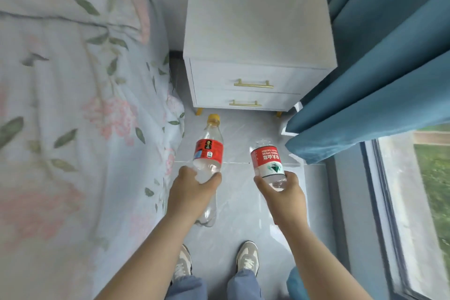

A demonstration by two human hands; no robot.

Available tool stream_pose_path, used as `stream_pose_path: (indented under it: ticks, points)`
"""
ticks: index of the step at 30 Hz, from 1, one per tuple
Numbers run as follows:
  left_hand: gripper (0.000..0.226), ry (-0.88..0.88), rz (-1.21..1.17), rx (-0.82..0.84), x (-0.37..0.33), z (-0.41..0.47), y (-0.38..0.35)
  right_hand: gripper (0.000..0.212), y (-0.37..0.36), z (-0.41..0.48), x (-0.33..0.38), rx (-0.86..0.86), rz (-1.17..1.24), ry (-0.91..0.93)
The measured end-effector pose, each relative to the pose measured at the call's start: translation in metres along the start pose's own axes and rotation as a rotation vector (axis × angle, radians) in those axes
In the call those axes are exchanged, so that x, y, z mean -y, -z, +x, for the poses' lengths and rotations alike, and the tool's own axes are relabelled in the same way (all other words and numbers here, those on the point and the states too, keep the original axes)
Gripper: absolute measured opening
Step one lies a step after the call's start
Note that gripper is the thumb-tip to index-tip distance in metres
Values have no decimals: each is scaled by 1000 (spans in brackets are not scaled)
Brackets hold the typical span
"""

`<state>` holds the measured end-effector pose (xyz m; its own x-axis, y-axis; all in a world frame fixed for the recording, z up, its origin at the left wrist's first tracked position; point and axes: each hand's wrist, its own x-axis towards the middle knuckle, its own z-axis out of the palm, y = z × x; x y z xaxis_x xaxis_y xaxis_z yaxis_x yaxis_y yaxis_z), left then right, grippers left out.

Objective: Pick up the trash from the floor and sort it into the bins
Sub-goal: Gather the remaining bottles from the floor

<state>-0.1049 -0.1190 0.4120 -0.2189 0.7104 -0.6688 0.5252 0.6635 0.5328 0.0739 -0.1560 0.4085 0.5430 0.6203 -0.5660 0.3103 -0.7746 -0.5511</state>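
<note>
My left hand (192,192) grips a clear plastic bottle with a yellow cap and red label (209,147) around its middle, cap pointing away from me. My right hand (282,196) holds a second clear bottle with a red and white label (267,161), its label upside down and its neck end hidden in my palm. Both bottles are lifted above the pale tiled floor (239,202). No bins are in view.
A bed with a floral cover (73,105) fills the left side. A white two-drawer nightstand (253,39) stands ahead. Blue curtains (379,80) and a window (418,202) line the right. My two feet in sneakers (247,259) stand on the narrow floor strip.
</note>
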Motion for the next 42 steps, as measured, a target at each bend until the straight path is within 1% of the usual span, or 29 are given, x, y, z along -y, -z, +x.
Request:
stream_pose_path:
  ticks: [3, 6, 10, 13, 17, 22, 25, 28, 30, 36, 39, 42]
  points:
    - [59, -105, -73, -17, -60, -58, 37, 51, 67, -46, 57, -53, 73, 87]
    - [53, -246, -95, 11, -117, -121, 70, 48, 133, -97, 104, -107, 140, 160]
    - [44, -432, -126, 78, -172, -201, 107, 38, 207, -169, 135, -244, 221, 245]
    - [38, -570, -156, 142, -202, -257, 131, 39, 253, -224, 145, -384, 299, 290]
    - [39, -776, -154, 263, -229, -330, 155, 45, 306, -293, 147, -564, 418, 327]
    - [52, -991, -212, 417, -261, -416, 164, 45, 366, -375, 138, -774, 540, 402]
    - [61, -1098, -251, 503, -278, -467, 161, 45, 402, -421, 132, -877, 583, 447]
    - [57, -1209, -265, 568, -290, -518, 157, 48, 437, -462, 122, -956, 614, 497]
    - [60, -1278, -282, 608, -296, -550, 153, 52, 457, -488, 114, -1002, 627, 518]
    - [57, -1426, -378, 772, -294, -637, 137, 59, 498, -560, 87, -1090, 697, 623]
    - [52, -1471, -411, 870, -290, -669, 130, 55, 512, -588, 75, -1132, 749, 660]
    - [47, -1507, -450, 978, -296, -696, 124, 53, 526, -612, 65, -1208, 774, 676]
